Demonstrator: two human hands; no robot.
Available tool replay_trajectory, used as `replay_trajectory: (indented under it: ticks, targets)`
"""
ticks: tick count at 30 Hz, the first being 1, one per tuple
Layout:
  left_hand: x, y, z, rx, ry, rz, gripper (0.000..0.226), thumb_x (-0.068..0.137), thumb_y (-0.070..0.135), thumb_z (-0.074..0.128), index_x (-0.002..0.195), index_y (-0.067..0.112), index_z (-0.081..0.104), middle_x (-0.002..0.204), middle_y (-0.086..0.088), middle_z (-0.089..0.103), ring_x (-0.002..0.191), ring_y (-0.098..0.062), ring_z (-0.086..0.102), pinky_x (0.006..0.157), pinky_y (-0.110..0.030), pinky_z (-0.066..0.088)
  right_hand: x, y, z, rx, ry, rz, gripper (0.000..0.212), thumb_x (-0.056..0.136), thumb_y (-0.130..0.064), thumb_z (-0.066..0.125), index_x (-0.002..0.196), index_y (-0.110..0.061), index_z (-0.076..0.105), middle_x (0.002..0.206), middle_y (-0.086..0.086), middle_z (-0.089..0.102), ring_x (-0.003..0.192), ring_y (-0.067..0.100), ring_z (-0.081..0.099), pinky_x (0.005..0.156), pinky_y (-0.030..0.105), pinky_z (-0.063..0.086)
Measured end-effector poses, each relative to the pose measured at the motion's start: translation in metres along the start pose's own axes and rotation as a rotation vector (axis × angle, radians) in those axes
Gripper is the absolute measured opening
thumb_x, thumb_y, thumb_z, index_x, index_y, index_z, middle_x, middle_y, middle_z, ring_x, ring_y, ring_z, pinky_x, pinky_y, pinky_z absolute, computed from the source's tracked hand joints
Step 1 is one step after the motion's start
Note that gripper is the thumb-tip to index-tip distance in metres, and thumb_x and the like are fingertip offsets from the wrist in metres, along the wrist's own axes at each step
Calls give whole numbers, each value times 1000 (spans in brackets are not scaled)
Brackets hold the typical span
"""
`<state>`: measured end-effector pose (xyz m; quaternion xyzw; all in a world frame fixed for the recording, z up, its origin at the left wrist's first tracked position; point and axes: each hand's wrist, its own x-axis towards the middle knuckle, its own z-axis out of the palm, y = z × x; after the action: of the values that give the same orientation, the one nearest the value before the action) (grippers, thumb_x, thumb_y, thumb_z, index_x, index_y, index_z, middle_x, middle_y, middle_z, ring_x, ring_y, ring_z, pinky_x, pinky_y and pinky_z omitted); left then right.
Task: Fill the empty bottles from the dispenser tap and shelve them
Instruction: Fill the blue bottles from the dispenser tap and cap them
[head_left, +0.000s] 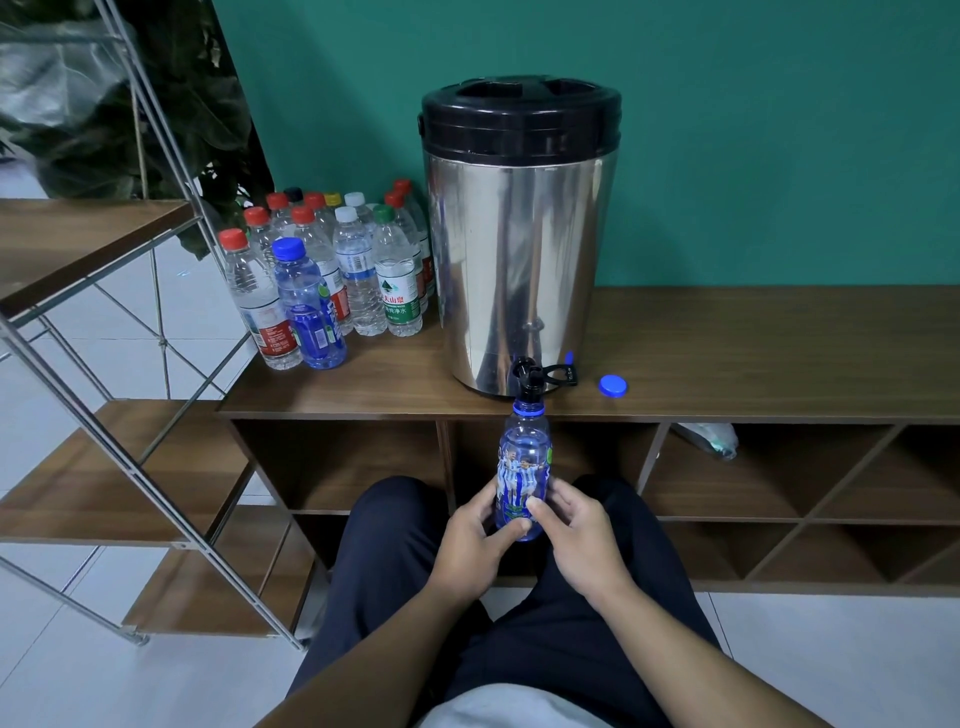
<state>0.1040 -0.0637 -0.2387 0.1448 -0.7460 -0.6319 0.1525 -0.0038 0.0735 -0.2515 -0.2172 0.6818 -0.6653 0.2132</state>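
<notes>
The person holds one blue bottle (523, 467) upright with both hands, just under the black tap (525, 378) of the dispenser (519, 244). The open mouth of the bottle sits right below the tap, in front of the edge of the worktop (753, 353). The bottle is of clear blue plastic with a blue ring at the neck and a picture label around its middle; it has no cap on it. I cannot tell how much water is inside.

The left hand (470, 540) grips the lower part of the bottle from the left, with its fingers curled round it and the thumb across the front near the bottom. The right hand (576, 530) grips it from the right in the same way, fingers curled and the thumb pressing on the label.

The dispenser is a tall shiny metal barrel with a black lid, and it stands on the worktop against the green wall. A loose blue cap (613, 386) lies on the worktop just to the right of the tap. To the left of the dispenser stands a group of capped bottles (332, 265), most of them clear with red caps, one with a green cap, and one blue bottle at the front. On the far left stands a wooden shelf rack (93, 244) with a metal frame.
</notes>
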Motion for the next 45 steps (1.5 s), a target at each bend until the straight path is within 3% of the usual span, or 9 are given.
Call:
replay_trajectory:
  ticks: [40,45]
  targets:
    - [1,-2,0,-10,-2,14,53,106,0,72,152,25,64,141,6,77,136,-14,70,117,-36,55,0,0,1,0,19,-5,34,108,-6,68,139,-19,73,131,-2,79,127,19,74,109,52,59]
    - [2,-2,0,13,2,7,52,106,2,73,151,27,65,141,7,76,135,-14,71,118,-40,56,0,-1,1,1,20,-10,33,108,-5,67,138,-18,73,130,-1,80,125,19,74,108,51,60]
